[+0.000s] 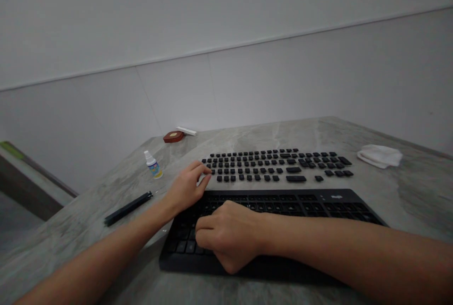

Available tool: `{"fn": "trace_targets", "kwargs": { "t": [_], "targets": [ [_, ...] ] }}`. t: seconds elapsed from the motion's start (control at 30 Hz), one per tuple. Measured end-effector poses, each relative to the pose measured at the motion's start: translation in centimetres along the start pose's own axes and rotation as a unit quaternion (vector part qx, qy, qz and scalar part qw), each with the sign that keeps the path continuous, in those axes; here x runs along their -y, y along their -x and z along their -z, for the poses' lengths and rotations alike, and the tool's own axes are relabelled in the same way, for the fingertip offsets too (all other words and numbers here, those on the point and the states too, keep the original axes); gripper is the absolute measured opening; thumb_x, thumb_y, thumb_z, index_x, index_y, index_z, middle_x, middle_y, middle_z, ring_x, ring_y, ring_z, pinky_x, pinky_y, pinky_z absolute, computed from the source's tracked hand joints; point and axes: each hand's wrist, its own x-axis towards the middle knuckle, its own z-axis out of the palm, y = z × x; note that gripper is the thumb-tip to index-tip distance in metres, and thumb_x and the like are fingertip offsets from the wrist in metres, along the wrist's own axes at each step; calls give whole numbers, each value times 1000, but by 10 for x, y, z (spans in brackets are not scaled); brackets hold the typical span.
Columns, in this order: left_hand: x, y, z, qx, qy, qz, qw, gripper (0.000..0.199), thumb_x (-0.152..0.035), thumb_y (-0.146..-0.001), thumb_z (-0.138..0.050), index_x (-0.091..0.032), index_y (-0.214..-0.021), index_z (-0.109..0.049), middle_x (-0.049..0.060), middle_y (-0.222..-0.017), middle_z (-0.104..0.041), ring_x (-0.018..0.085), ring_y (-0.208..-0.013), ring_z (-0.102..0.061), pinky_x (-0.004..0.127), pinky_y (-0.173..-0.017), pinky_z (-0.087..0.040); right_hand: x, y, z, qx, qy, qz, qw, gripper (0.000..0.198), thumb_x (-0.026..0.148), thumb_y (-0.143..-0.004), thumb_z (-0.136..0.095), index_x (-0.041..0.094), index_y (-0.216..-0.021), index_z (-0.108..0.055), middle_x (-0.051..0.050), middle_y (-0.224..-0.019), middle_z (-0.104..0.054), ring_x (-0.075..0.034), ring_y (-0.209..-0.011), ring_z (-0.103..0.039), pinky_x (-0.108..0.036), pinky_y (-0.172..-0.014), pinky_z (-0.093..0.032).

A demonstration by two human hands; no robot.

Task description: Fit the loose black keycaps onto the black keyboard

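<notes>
One long black plastic keyboard (283,206) lies across the near middle of the grey marbled tabletop (421,201), and I am looking down on it from the head camera. Most of its upper part shows open key slots, while a few square keys sit at its near left corner. Over its left half I have the right hand (231,236), curled in like a loose fist; its fingertips are hidden beneath it, so I cannot tell whether they grip anything.

Just beyond the keyboard's far edge, small loose black plastic keycaps (271,170) stand in several rows, a few of them wide. I find the left hand (187,186) at the left end of these rows, thumb and forefinger bent toward each other beside the endmost caps; whether a cap is between them I cannot tell.

To the left lies a slim dark stick-like object (127,208), with a small white bottle with a blue and yellow label (154,166) upright past it. Farther back I see a reddish-brown rounded case (173,136) next to a flat white bar (186,131). Right of the keycaps rests a folded white cloth (380,156).
</notes>
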Motion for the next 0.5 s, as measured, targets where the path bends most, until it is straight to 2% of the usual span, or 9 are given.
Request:
{"fn": "trace_targets", "kwargs": {
  "t": [0.13, 0.23, 0.37, 0.5],
  "targets": [
    [8, -18, -24, -17, -27, 3, 1000, 13, -13, -92, -52, -16, -89, -65, 5, -87, -62, 19, -80, -61, 32, -77, -54, -13, 17, 13, -37, 39, -39, 998, 9, 16, -72, -55, 18, -81, -58, -1, -78, -63, -13, -55, -44, -29, -47, -19],
    [10, -16, -36, 10, -33, -16, 999, 15, -14, -92, -53, -16, -88, -68, 8, -92, -64, 20, -84, -63, 33, -79, -55, -31, 39, 17, -91, 70, -97, 989, 9, 12, -69, -53, 18, -76, -55, -1, -70, -60, -13, -54, -40, -29, -49, -17],
    [11, -11, -38, 46, -42, -18, 998, 19, -13, -92, -53, -14, -93, -72, 11, -103, -65, 23, -90, -65, 37, -85, -56, -51, 55, 10, -199, 25, -177, 964, 10, 10, -70, -49, 19, -67, -46, 3, -57, -47, -12, -51, -36, -26, -51, -22],
    [11, -13, -36, 78, -49, -3, 996, 23, -13, -92, -54, -14, -82, -74, 10, -93, -69, 23, -84, -67, 36, -81, -56, -52, 52, 4, -232, 16, -198, 952, 11, 11, -72, -47, 20, -67, -44, 3, -56, -42, -12, -52, -36, -26, -52, -24]
  ]
}}
